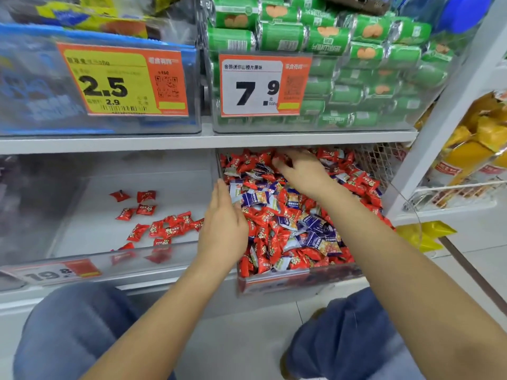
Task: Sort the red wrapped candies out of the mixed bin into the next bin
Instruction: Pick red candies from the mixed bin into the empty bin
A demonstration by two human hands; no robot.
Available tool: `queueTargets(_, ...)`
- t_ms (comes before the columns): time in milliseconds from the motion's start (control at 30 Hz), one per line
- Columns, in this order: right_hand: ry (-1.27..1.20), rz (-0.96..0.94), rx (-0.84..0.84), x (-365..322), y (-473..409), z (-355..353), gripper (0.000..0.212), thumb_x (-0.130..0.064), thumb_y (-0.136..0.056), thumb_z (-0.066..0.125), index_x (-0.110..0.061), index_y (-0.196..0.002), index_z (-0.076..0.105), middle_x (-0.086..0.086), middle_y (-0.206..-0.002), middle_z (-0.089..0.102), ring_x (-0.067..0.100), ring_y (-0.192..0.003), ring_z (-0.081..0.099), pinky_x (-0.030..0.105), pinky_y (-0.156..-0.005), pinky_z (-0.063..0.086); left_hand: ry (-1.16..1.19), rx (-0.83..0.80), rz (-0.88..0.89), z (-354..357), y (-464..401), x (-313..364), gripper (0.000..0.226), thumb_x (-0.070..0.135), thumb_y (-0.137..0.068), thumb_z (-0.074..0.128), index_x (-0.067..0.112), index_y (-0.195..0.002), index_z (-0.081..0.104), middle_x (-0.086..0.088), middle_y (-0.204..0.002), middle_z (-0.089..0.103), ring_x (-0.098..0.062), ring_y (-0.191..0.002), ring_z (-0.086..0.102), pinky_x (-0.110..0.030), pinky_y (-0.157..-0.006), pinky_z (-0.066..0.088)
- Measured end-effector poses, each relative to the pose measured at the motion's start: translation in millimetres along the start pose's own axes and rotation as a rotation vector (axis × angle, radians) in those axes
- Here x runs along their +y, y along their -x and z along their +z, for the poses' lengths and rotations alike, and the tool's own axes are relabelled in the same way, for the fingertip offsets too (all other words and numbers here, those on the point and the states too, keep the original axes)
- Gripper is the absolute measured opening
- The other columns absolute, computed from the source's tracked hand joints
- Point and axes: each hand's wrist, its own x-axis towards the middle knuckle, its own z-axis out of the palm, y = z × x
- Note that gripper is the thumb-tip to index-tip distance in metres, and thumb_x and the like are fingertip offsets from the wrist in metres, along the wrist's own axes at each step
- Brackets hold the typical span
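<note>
A: What are the hands doing?

B: The left hand (223,223) stands on edge, fingers straight and together, holding nothing, at the left wall of the mixed bin (274,278). The right hand (297,168) reaches to the back of that bin, palm down on the heap; its fingertips curl into the wrappers, and I cannot tell whether they pinch one.

A: And the red wrapped candies (277,231)?

B: Most lie in the mixed bin among blue-and-white wrapped candies (315,229). At nine o'clock from the left hand, the next bin (82,259) holds a loose scatter of sorted red candies (167,227) on its floor.

A: Around that?

B: At twelve o'clock, a white shelf (109,145) carries a bin of green rolls (365,31) with a "7.9" price tag (263,86); at eleven, a yellow "2.5" tag (123,80). At six, knees in blue jeans (76,330).
</note>
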Motion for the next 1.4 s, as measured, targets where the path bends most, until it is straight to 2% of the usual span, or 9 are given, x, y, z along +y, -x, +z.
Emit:
queueTargets(67,-0.032,0.085,-0.034,-17,-20,4,0.064,-0.06,-0.094,0.033,-0.012,-0.132,0.051,0.014,-0.126,0.059,0.032,-0.106,0.058,0.037,-0.089,0.05,-0.006,0.01,0.01,1,1,0,0.057,0.012,-0.099,0.032,0.009,-0.151,0.007,-0.005,-0.158,0.014,-0.018,-0.144,0.016,-0.024,-0.112,0.016)
queueTargets(200,-0.077,0.121,-0.184,-43,-32,13,0.082,-0.076,-0.081,0.039,-0.023,-0.144,0.036,0.005,-0.146,0.042,0.028,-0.128,0.044,0.032,-0.101,0.04,-0.005,0.042,0.015,3,0,0,0.058,0.009,-0.098,0.032,0.01,-0.151,0.008,-0.006,-0.158,0.015,-0.019,-0.144,0.017,-0.023,-0.111,0.015)
queueTargets(300,-0.134,0.01,-0.303,-50,-27,18,0.068,-0.069,-0.078,0.055,-0.03,-0.133,0.048,0.0,-0.13,0.057,0.02,-0.112,0.057,0.03,-0.091,0.047,0.008,0.048,0.012,4,1,0,0.059,0.008,-0.097,0.032,0.011,-0.151,0.009,-0.005,-0.157,0.016,-0.018,-0.143,0.018,-0.024,-0.112,0.016)
queueTargets(500,-0.04,-0.282,-0.107,-32,9,23,0.025,-0.052,-0.073,0.058,-0.038,-0.093,0.06,-0.004,-0.1,0.064,0.019,-0.093,0.058,0.037,-0.085,0.049,0.043,0.045,-0.007,3,1,0,0.058,0.008,-0.097,0.034,0.011,-0.151,0.011,-0.005,-0.157,0.017,-0.02,-0.143,0.019,-0.029,-0.113,0.019)
queueTargets(867,-0.06,-0.274,0.047,27,96,3,0.056,-0.067,-0.085,0.035,-0.039,-0.132,0.051,-0.007,-0.141,0.045,0.015,-0.135,0.03,0.04,-0.112,0.022,0.035,0.05,0.011,4,0,-2,0.056,0.01,-0.096,0.034,0.012,-0.15,0.018,-0.006,-0.155,0.025,-0.024,-0.14,0.027,-0.037,-0.113,0.026)
queueTargets(1033,-0.258,-0.129,0.164,46,105,-32,0.03,-0.04,-0.096,0.049,-0.029,-0.122,0.06,-0.014,-0.119,0.055,-0.003,-0.109,0.046,0.031,-0.097,0.04,-0.074,0.048,0.07,-2,-3,-5,0.051,0.017,-0.095,0.04,0.005,-0.143,0.03,-0.015,-0.145,0.037,-0.031,-0.133,0.036,-0.047,-0.109,0.031)
queueTargets(1133,-0.436,-0.056,0.235,57,113,-35,0.018,-0.031,-0.095,0.054,-0.029,-0.108,0.066,-0.019,-0.107,0.061,-0.012,-0.096,0.053,0.02,-0.085,0.043,-0.221,0.118,0.24,-8,0,4,0.049,0.019,-0.095,0.047,0.007,-0.142,0.037,-0.011,-0.147,0.037,-0.026,-0.137,0.03,-0.038,-0.116,0.021)
queueTargets(1267,-0.341,-0.073,0.263,52,113,-26,0.02,-0.033,-0.093,0.056,-0.029,-0.11,0.066,-0.014,-0.108,0.06,0.0,-0.101,0.052,0.023,-0.086,0.039,-0.275,0.0,0.441,-11,-3,38,0.038,0.026,-0.098,0.045,0.015,-0.133,0.051,-0.002,-0.138,0.05,-0.018,-0.132,0.037,-0.026,-0.108,0.023)
queueTargets(1400,-0.158,-0.064,0.179,50,108,-17,0.034,-0.039,-0.093,0.053,-0.031,-0.126,0.057,-0.005,-0.117,0.056,0.012,-0.1,0.054,0.029,-0.082,0.043,-0.462,-0.213,0.31,9,-20,60,0.057,0.055,-0.096,0.031,0.028,-0.145,0.031,-0.006,-0.144,0.04,-0.027,-0.13,0.04,-0.04,-0.101,0.036)
